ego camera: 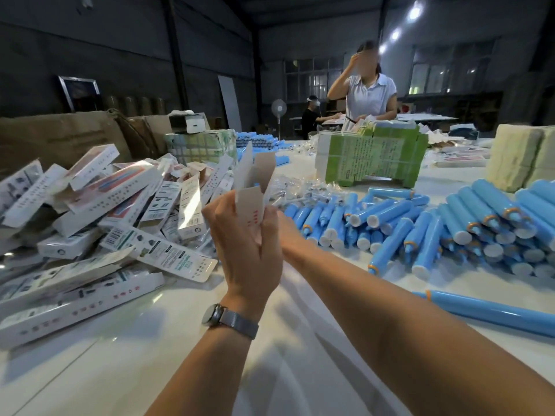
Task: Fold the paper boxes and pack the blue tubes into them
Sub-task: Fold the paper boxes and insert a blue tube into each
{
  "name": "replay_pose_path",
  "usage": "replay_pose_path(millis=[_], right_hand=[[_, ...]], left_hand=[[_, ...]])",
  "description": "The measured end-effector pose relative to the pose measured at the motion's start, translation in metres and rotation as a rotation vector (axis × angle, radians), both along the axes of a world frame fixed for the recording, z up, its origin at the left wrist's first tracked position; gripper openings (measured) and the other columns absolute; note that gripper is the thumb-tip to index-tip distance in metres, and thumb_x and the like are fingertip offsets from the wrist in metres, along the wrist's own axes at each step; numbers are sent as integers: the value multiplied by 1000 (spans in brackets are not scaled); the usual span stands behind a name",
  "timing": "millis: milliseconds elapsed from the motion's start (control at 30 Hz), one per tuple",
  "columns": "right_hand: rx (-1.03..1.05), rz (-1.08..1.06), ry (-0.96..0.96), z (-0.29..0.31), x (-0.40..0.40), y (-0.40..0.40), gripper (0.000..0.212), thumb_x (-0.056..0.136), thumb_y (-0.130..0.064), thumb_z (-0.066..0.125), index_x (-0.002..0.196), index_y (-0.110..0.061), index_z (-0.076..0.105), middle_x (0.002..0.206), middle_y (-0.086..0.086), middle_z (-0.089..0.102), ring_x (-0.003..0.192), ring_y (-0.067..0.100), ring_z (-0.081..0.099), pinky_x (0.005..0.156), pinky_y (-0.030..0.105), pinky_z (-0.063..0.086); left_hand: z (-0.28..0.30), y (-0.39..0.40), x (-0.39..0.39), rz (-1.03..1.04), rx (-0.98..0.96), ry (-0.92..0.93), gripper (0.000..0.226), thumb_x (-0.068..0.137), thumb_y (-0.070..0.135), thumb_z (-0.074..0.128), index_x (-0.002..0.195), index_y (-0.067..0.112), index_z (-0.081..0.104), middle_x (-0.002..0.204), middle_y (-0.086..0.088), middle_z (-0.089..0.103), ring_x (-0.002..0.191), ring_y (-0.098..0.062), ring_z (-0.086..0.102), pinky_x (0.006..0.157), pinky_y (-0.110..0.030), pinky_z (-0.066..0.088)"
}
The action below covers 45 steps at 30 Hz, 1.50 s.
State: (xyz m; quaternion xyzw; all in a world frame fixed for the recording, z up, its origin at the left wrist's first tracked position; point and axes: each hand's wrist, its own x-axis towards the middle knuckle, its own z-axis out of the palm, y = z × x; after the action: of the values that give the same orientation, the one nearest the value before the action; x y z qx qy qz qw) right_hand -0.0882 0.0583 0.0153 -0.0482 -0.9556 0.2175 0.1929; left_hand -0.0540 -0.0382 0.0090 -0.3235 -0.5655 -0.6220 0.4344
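I had both hands raised over the white table [150, 355], working on one paper box [252, 187]. My left hand [243, 244], with a watch [223, 318] on its wrist, curled its fingers round the lower end of that box and held it upright. My right hand [277, 226] sat behind the left, mostly hidden; its fingers seemed to press against the box, but I could not tell whether they were curled round it. The box's top flaps stood open, and a sliver of blue showed inside it.

To my left lay a loose heap of packed boxes [105, 211], white and printed, lying at all angles. To my right was a pile of blue tubes [435, 226], white caps mostly facing me, and one single tube [492, 310] lay apart near the table's right edge. Farther back stood a green bundle of flat cartons [372, 157]. Beyond it a person in a pale shirt [366, 94] stood at the table with one hand lifted
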Motion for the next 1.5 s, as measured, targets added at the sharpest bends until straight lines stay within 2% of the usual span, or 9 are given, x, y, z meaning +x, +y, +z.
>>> replay_pose_path(millis=[133, 233, 400, 567, 767, 867, 1067, 1233, 1500], right_hand=[[-173, -144, 81, 8, 18, 35, 44, 99, -29, 49, 139, -24, 32, 101, 10, 64, 90, 32, 61, 80, 38, 46], [-270, -274, 245, 19, 55, 69, 69, 85, -14, 60, 141, -28, 22, 75, 2, 55, 69, 27, 60, 70, 40, 49], [-445, -103, 560, 56, 135, 84, 54, 83, -5, 61, 123, -30, 33, 74, 8, 52, 53, 14, 52, 53, 28, 46], [-376, 157, 768, 76, 196, 57, 36, 92, -11, 52, 120, -33, 54, 70, -6, 46, 56, 8, 41, 49, 28, 39], [-381, 219, 872, 77, 207, 39, 48, 85, 1, 70, 119, -18, 43, 77, 18, 59, 69, 33, 62, 65, 48, 54], [-278, 156, 884, 72, 206, 43, 45, 83, -4, 75, 104, -26, 42, 76, -4, 62, 68, 18, 64, 66, 44, 55], [10, 93, 958, 69, 204, 50, 29, 82, -16, 79, 97, -11, 55, 78, -3, 65, 65, 17, 63, 60, 30, 53], [194, 68, 898, 59, 198, 54, 22, 83, -20, 78, 89, -2, 67, 86, -11, 58, 74, 9, 50, 70, 9, 34], [366, 141, 644, 47, 198, 63, 33, 96, -33, 53, 96, -7, 74, 107, 11, 58, 93, 29, 55, 76, 43, 46]], left_hand=[[1, 3, 6, -114, 21, -56, 33, 93, 30, 51, 106, 51, 30, 107, 1, 43, 97, -20, 50, 85, -37, 44], [-4, 9, 15, -205, -59, -58, 29, 95, 32, 50, 106, 44, 26, 111, 29, 48, 97, -1, 54, 80, -24, 46], [-14, 17, 26, -197, -240, -29, 26, 96, 41, 49, 102, 43, 24, 96, 1, 50, 82, -16, 48, 72, -27, 38], [-18, 22, 41, -251, -384, -25, 24, 92, 42, 46, 111, 31, 35, 98, 0, 52, 80, -23, 50, 68, -33, 37], [-18, 25, 52, -290, -451, 8, 25, 92, 41, 47, 112, 33, 35, 98, -1, 57, 75, -25, 52, 62, -40, 45], [-18, 24, 53, -289, -463, 1, 24, 91, 44, 47, 110, 36, 34, 95, -4, 57, 74, -28, 53, 61, -42, 45], [-17, 23, 55, -304, -457, 14, 28, 90, 43, 48, 106, 48, 25, 88, 3, 55, 68, -23, 50, 57, -38, 44], [-18, 24, 59, -326, -452, 38, 32, 91, 42, 49, 109, 51, 25, 89, 19, 52, 69, -9, 47, 62, -12, 39], [-19, 22, 58, -333, -450, -11, 27, 88, 42, 47, 102, 54, 27, 83, 19, 56, 70, -8, 53, 56, -18, 37]])
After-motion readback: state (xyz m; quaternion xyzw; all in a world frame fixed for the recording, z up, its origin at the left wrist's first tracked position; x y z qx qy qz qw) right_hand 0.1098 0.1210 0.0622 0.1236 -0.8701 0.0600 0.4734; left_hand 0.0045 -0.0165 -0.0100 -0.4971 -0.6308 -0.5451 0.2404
